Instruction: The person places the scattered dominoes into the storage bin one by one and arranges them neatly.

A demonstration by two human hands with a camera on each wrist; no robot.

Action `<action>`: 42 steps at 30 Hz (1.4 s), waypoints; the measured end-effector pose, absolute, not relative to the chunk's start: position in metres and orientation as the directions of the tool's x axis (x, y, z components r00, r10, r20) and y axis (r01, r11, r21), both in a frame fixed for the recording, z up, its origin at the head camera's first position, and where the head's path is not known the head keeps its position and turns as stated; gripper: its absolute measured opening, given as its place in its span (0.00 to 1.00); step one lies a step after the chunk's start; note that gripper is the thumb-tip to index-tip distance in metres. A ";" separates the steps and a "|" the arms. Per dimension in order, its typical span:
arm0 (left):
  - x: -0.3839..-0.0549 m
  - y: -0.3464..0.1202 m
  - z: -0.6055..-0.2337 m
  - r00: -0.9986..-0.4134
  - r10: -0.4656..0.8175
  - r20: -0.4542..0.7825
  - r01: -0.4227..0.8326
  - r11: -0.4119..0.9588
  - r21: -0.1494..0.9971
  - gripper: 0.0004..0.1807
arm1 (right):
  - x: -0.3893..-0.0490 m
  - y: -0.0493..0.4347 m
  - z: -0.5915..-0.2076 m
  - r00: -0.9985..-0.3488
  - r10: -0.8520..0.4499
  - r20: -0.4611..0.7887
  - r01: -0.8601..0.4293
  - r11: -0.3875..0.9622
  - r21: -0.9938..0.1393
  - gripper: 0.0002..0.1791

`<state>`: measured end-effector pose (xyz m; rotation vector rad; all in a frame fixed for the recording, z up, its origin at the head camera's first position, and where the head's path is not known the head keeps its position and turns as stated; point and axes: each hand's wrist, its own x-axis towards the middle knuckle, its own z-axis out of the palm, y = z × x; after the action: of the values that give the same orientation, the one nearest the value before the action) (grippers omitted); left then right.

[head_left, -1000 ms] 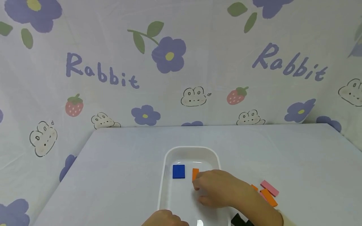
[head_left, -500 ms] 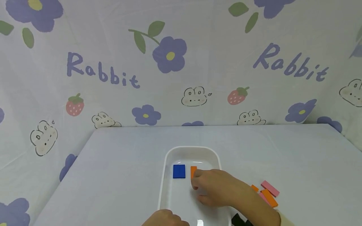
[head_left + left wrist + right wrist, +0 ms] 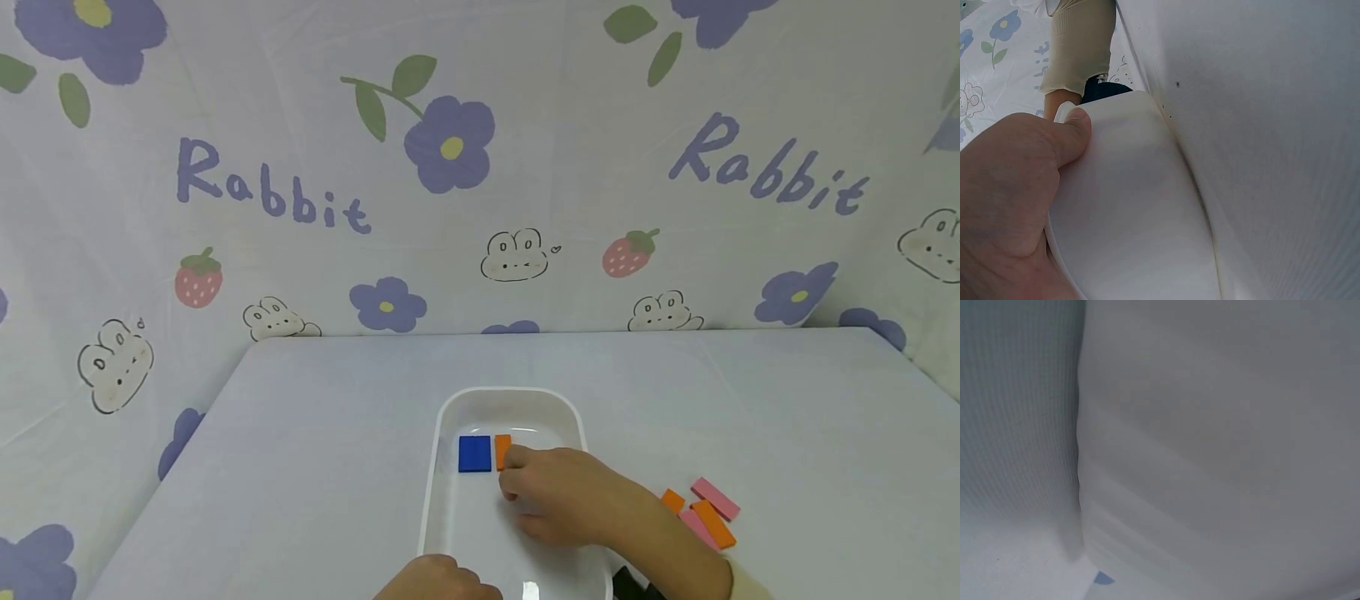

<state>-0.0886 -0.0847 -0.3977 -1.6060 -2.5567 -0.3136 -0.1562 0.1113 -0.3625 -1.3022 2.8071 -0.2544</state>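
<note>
Inside a white tray [image 3: 512,390] two flat blue blocks [image 3: 475,454] lie side by side as a square near the far end. Just to their right, with a thin gap between, is an orange block [image 3: 503,448]. My right hand [image 3: 558,493] has curled fingers at its near end and holds it; the fingertips are partly hidden. At the tray's near edge my left hand [image 3: 438,579] grips the rim. In the left wrist view the thumb of the left hand [image 3: 1016,181] lies over the tray's edge [image 3: 1129,194]. The right wrist view does not show the right hand.
Right of the tray lie loose pink blocks [image 3: 716,498] and orange blocks [image 3: 714,523] on the white table [image 3: 337,450]. Black pieces [image 3: 627,585] sit by the tray's near right side, partly behind the right forearm. A patterned cloth [image 3: 570,167] hangs behind the table.
The right hand has slid the orange block left and slightly away, closer to the blue blocks. The left hand and the tray have stayed in place.
</note>
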 end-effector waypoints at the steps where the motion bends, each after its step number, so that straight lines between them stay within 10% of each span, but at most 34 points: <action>1: -0.089 -0.084 -0.398 -0.435 0.878 0.199 0.900 0.418 0.121 0.07 | -0.156 0.111 -0.362 -0.648 -0.761 0.033 -0.754 0.636 -0.164 0.07; 42: -0.091 -0.086 -0.396 -0.400 0.890 0.220 0.916 0.397 0.060 0.07 | -0.155 0.111 -0.361 -0.632 -0.775 0.027 -0.763 0.616 -0.196 0.12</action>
<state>-0.0915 -0.0857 -0.3956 -1.6261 -2.4946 -0.2564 -0.1552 0.1109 -0.3605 -1.3195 2.7690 -0.2928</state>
